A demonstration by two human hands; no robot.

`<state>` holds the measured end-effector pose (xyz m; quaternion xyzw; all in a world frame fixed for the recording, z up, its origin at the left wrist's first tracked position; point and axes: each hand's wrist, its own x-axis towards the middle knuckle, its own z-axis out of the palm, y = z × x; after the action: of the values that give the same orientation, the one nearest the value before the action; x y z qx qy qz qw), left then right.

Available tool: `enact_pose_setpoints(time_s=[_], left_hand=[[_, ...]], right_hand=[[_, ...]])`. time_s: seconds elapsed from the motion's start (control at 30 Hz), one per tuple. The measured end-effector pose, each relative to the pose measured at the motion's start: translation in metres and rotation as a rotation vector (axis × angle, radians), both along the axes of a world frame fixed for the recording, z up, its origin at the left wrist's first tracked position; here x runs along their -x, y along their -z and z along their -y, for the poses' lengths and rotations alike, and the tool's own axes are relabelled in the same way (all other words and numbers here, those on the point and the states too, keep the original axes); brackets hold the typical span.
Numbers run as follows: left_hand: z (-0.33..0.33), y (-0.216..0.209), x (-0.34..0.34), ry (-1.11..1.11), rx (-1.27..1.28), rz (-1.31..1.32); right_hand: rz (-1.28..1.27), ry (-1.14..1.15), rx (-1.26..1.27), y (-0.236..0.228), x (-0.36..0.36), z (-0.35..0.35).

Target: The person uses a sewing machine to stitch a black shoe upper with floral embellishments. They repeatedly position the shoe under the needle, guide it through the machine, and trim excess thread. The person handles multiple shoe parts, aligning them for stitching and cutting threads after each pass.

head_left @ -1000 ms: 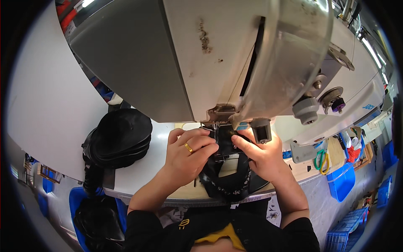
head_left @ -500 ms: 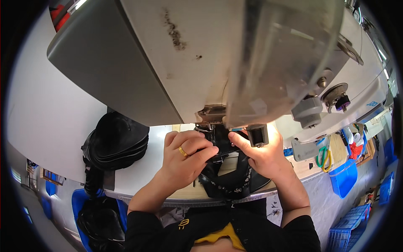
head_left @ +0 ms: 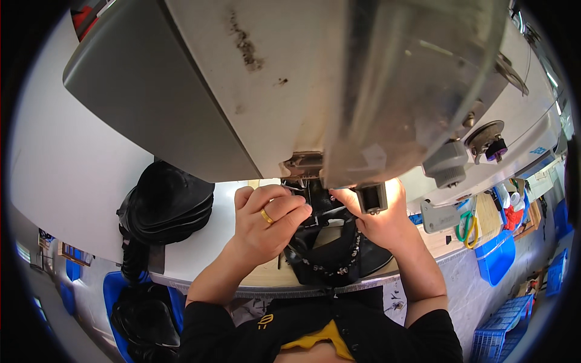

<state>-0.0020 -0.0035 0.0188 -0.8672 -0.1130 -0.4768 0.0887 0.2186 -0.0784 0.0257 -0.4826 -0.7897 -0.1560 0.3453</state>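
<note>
A black shoe upper [head_left: 334,255] with a curved row of shiny beads lies under the sewing machine's head [head_left: 272,78], its far part close to the needle area. My left hand [head_left: 266,221], with a gold ring, has its fingers curled together at the upper's left edge. From the right, my right hand [head_left: 387,212] presses its thumb on the upper; its other fingers are partly hidden behind a metal part of the machine. A thin pale line crosses the upper between my hands, too small to name. The machine hides the needle.
Stacked black uppers [head_left: 166,202] lie on the table at left, above a blue bin [head_left: 115,281] holding more black pieces. At right are green and yellow scissors [head_left: 466,228], a blue tray [head_left: 496,257] and a blue crate [head_left: 502,333].
My right thumb has slid slightly away and is more hidden by the machine. The upper has shifted a little, and my left hand has barely moved. The pale line shows more clearly.
</note>
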Motion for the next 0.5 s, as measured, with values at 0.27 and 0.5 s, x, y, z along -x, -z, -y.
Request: enact_pose_setpoints(time_s=[0.27,0.5], left_hand=[[-0.004,0.007,-0.001,-0.011,-0.020,0.032],[-0.008,0.011,-0.002,-0.054,0.015,0.055]], right_hand=[[0.064,0.056,-0.011,0.003,-0.001,0.000],[0.043,0.098,-0.078,0.014,-0.005,-0.012]])
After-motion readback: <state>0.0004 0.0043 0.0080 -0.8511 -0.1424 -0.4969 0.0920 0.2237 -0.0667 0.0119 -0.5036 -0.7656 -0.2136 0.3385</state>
